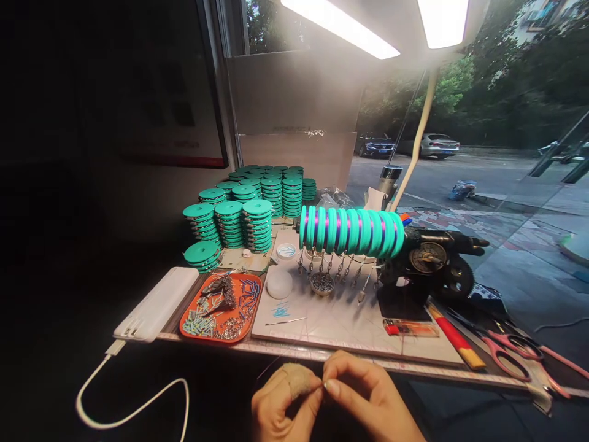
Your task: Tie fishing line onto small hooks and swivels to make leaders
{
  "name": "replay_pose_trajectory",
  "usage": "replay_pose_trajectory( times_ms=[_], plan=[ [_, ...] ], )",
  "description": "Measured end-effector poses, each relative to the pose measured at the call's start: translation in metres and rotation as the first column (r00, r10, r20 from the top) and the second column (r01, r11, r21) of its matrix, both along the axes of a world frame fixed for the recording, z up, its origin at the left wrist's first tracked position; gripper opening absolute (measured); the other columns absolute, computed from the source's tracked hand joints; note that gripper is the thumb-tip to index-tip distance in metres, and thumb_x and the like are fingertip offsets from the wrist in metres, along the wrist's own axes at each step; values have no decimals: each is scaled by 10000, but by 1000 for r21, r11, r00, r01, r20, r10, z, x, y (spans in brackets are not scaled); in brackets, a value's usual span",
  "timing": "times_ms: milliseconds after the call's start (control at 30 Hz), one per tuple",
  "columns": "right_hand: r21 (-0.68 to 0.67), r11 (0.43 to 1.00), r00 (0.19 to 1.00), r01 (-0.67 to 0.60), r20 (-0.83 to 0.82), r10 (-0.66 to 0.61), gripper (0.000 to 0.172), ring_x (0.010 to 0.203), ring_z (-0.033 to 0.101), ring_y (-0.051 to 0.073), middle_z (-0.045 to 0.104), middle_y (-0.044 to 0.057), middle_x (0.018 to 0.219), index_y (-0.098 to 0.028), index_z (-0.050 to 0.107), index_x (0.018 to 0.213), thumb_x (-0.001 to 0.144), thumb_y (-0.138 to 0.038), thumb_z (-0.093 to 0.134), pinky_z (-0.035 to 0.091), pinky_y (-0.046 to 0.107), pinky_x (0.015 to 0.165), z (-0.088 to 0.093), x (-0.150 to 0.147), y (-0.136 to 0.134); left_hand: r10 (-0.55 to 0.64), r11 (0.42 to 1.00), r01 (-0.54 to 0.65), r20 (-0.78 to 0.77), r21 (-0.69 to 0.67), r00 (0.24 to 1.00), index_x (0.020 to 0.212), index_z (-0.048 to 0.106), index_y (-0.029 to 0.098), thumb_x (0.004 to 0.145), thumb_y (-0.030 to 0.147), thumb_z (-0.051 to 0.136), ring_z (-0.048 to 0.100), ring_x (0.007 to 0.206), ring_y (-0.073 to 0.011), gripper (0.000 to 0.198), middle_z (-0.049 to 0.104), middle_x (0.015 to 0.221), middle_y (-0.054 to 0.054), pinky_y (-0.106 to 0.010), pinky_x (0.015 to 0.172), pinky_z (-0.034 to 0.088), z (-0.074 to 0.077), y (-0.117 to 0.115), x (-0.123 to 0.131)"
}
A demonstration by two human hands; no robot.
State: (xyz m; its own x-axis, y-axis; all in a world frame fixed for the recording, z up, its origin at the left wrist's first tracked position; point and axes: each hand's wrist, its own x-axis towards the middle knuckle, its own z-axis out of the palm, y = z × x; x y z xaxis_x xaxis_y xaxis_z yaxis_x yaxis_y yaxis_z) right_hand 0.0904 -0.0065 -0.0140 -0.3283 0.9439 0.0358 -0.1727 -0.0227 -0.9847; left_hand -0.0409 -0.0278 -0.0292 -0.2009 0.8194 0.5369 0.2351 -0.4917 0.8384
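Low in the view, just off the table's front edge, my left hand (288, 402) and my right hand (368, 393) meet fingertip to fingertip. Both are closed in a pinch; whatever sits between the fingers is too small to make out. A tan wrap covers a finger of the left hand. A thin dark line, perhaps thread, shows left of that hand. Beyond them a white board (331, 334) carries a thin metal needle-like tool (285, 321) and several short blue pieces (281, 309). Over the board, a row of turquoise spools (352, 231) wound with purple line sits on a black geared winder (427, 258), small metal weights hanging below.
An orange tray (186, 328) of small tubes and metal parts lies left, beside a white power bank (159, 301) with a cable. Stacks of turquoise spools (257, 221) stand behind. A small bowl of metal beads (322, 283), a lighter (411, 329), a red-yellow knife (455, 337) and scissors (501, 356) are around.
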Motion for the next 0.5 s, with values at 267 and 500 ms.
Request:
replay_pose_trajectory(
  times_ms=[267, 500],
  plan=[
    [9, 998, 997, 69, 43, -69, 231, 624, 466, 133, 526, -14, 624, -178, 601, 644, 698, -395, 655, 378, 230, 602, -2, -3, -3, -17, 1000, 19, -107, 18, 994, 680, 648, 210, 755, 159, 593, 576, 533, -133, 106, 624, 589, 0, -225, 525, 431, -6, -2, -1],
    [318, 945, 940, 75, 295, -173, 216, 605, 479, 136, 507, 0, 653, -186, 542, 706, 835, -352, 495, 380, 229, 558, 15, 11, 17, 43, 994, -54, -111, -93, 993, 612, 633, 204, 732, 217, 625, 580, 501, -126, 121, 619, 543, 29, -215, 505, 429, -7, 3, -5]
  ],
)
